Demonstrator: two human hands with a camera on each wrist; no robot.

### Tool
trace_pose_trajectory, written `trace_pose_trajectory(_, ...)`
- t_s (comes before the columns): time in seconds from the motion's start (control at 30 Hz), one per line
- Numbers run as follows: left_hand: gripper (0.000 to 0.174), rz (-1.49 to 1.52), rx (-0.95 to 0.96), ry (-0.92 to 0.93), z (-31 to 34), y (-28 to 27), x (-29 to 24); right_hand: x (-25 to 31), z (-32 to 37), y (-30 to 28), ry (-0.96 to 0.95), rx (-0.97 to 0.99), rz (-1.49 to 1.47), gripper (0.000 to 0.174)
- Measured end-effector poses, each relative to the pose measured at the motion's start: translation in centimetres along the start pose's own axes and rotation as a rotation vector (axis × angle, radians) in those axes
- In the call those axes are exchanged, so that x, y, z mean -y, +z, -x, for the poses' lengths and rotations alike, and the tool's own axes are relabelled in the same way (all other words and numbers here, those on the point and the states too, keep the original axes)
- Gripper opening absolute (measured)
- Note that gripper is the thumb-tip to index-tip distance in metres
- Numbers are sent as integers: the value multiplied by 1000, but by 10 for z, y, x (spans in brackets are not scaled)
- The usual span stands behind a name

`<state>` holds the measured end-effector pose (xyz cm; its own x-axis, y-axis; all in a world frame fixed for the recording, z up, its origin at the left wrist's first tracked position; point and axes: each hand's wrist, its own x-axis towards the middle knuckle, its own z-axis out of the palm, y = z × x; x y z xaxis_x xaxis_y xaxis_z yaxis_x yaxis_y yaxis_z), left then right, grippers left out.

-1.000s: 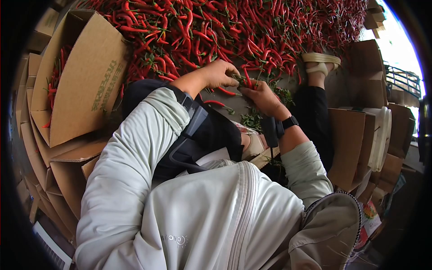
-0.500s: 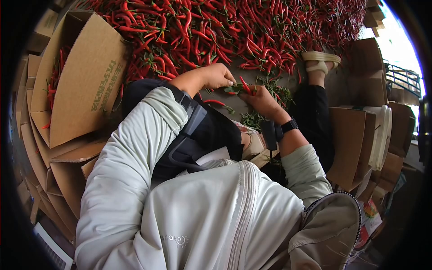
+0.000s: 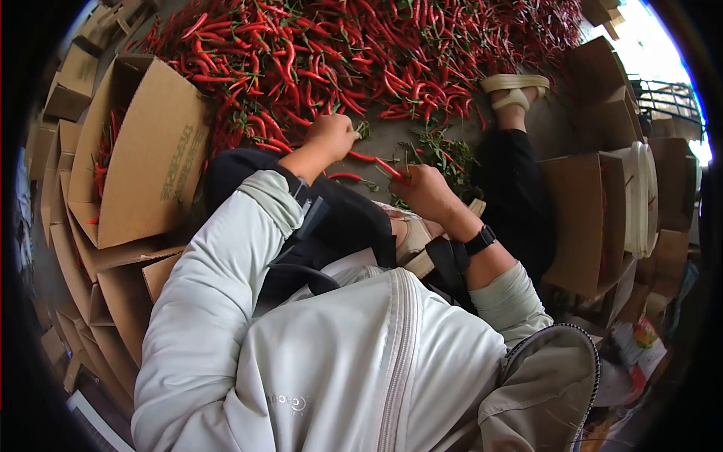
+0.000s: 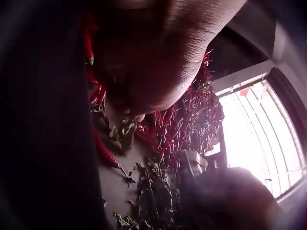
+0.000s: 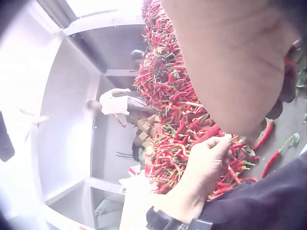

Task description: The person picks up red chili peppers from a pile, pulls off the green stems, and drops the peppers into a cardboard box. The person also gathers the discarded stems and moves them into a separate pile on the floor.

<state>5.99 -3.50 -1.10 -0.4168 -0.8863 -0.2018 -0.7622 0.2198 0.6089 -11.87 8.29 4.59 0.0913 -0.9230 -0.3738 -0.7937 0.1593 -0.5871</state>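
Note:
My left hand point(image 3: 329, 139), at the near edge of a big heap of red chili peppers point(image 3: 301, 56), pinches a small green leafy sprig point(image 3: 363, 129). In the left wrist view those leaves point(image 4: 123, 135) hang at the fingertips. Across the bare gap, my right hand point(image 3: 428, 190) has its fingers curled around a red chili point(image 3: 388, 168), which sticks out toward the left. The palm side of this hand is hidden. Another loose chili with a green stem point(image 3: 348, 177) lies on the floor between the hands.
Beyond my right hand lies a pile of green leaves and stems point(image 3: 440, 147). An open cardboard box point(image 3: 154, 151) holding chilies stands left; another box point(image 3: 576, 218) and a white bucket point(image 3: 640, 200) stand right. A sandaled foot point(image 3: 516, 87) is stretched out. Another person point(image 5: 115, 103) appears in the right wrist view.
The hands were close together around a chili and greenery; now they are apart. The left hand has moved left with the leafy sprig, the right hand lower with the chili. The head view has shifted.

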Motion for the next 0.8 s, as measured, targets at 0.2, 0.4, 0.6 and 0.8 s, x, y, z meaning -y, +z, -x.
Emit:
trace_pose_trajectory(0.2, 20, 128, 211, 359, 13, 33, -39, -33, 23, -27, 74, -281, -675, 16)
trace_pose_trajectory(0.4, 34, 94, 421, 525, 40, 59, -78, -74, 8, -66, 136, -496, -651, 12)
trace_pose_trajectory(0.6, 31, -158, 223, 395, 15, 22, -25, -104, -32, -50, 194, -317, 224, 16)
trace_pose_trajectory(0.8, 27, -148, 110, 230, 2, 8, 3, -117, -52, -21, 163, -265, 392, 14)
